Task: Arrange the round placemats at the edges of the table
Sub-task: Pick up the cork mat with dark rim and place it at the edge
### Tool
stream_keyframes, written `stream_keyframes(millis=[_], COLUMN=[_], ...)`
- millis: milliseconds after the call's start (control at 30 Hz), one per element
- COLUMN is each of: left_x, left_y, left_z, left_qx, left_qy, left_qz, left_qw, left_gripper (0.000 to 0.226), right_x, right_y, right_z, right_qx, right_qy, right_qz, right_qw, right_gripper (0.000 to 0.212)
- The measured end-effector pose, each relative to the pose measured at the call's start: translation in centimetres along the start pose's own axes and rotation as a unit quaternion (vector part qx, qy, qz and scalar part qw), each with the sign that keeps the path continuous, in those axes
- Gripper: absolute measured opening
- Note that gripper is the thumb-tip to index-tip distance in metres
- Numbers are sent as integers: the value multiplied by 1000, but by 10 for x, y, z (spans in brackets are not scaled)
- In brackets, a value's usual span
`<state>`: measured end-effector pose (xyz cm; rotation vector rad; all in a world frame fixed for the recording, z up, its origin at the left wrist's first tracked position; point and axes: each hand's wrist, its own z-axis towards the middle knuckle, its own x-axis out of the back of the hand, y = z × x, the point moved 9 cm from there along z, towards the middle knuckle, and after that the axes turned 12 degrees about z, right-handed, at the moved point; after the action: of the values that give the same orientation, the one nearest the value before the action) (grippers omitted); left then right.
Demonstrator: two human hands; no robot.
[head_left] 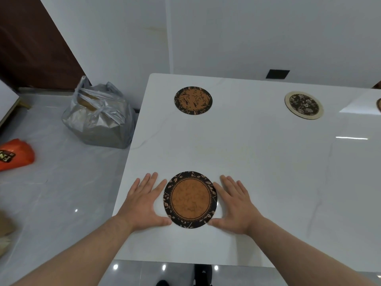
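A round placemat [190, 200] with an orange centre and a black leaf-patterned rim lies flat near the front left edge of the white table [257, 162]. My left hand [144, 201] rests flat on the table at its left side, fingers spread, thumb and index finger touching its rim. My right hand [235, 205] lies flat at its right side the same way. A second orange and black placemat [193, 100] sits near the far left edge. A black floral placemat with a cream rim [304, 105] lies at the far right.
A grey plastic bag [99, 116] stands on the floor against the table's left side. An orange packet [15, 154] lies further left on the floor. A sliver of another round object [379, 104] shows at the right frame edge. A black wall socket [277, 74] is behind the table.
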<state>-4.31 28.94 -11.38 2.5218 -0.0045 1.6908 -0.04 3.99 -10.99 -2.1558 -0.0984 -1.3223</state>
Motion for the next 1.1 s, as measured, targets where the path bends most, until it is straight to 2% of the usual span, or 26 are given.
stream_keyframes(millis=[267,1100], left_x=[0,2], left_y=[-1,0], left_z=[0,0], left_qx=[-1,-1], left_qy=[9,18], left_qz=[-4,5], left_qw=[1000,1000], left_gripper=[111,107], right_x=[1,3], right_y=[0,3], right_z=[2,4], right_qx=[-2,1], right_qy=[6,10], right_qz=[15,52], right_qw=[1000,999], right_gripper=[108,104])
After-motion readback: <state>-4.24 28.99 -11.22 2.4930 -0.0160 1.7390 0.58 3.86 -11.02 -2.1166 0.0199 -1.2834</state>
